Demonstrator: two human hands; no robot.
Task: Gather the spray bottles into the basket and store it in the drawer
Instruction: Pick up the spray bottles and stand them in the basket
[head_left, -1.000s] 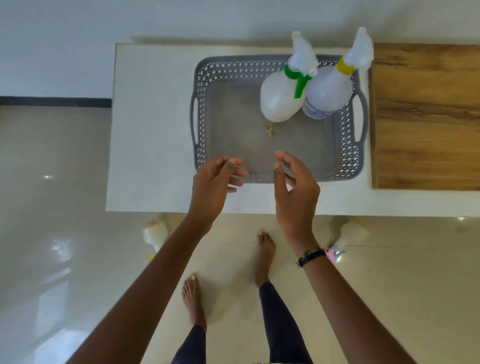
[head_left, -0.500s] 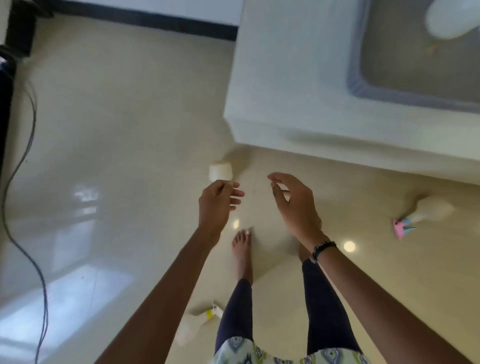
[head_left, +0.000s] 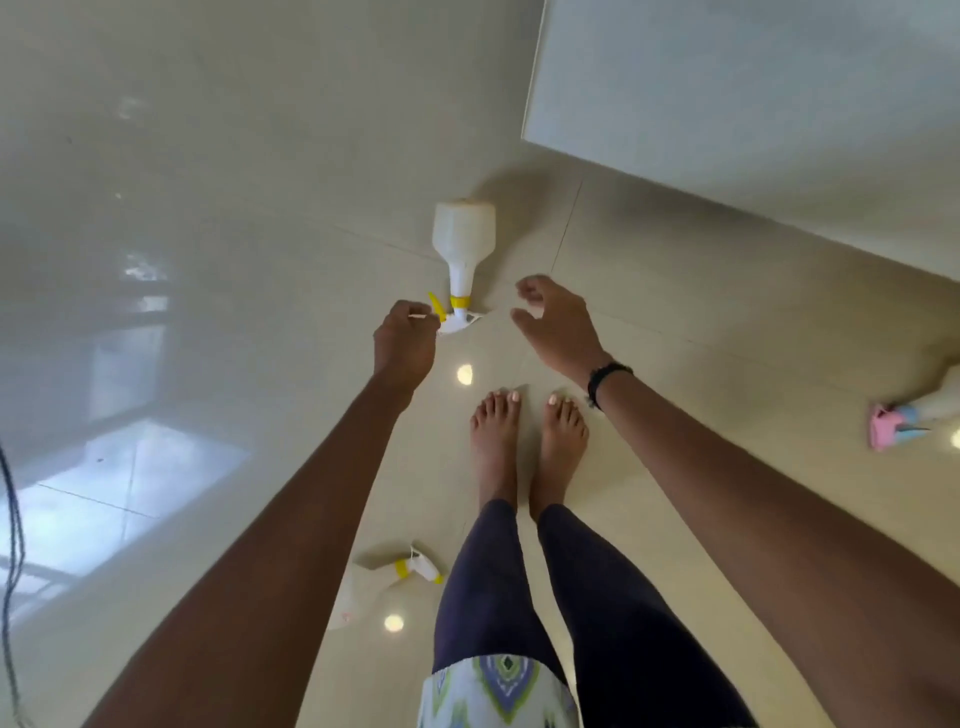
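A white spray bottle with a yellow collar and trigger (head_left: 464, 249) lies on the floor ahead of my feet, nozzle toward me. My left hand (head_left: 404, 340) hovers just left of its nozzle, fingers loosely curled, holding nothing. My right hand (head_left: 557, 322) is to the right of the nozzle, fingers spread and empty. A second white bottle with a yellow collar (head_left: 382, 582) lies by my left leg, partly hidden by my forearm. A bottle with a pink and blue head (head_left: 914, 415) lies at the right edge. The basket is out of view.
The white cabinet top (head_left: 727, 104) fills the upper right corner. The floor is glossy beige tile with light reflections. A dark cable (head_left: 10, 545) runs along the left edge. My bare feet (head_left: 524, 441) stand between the bottles.
My view has swung down from the cabinet and basket to the floor. Both hands have lowered toward the yellow-collared bottle, now near its nozzle.
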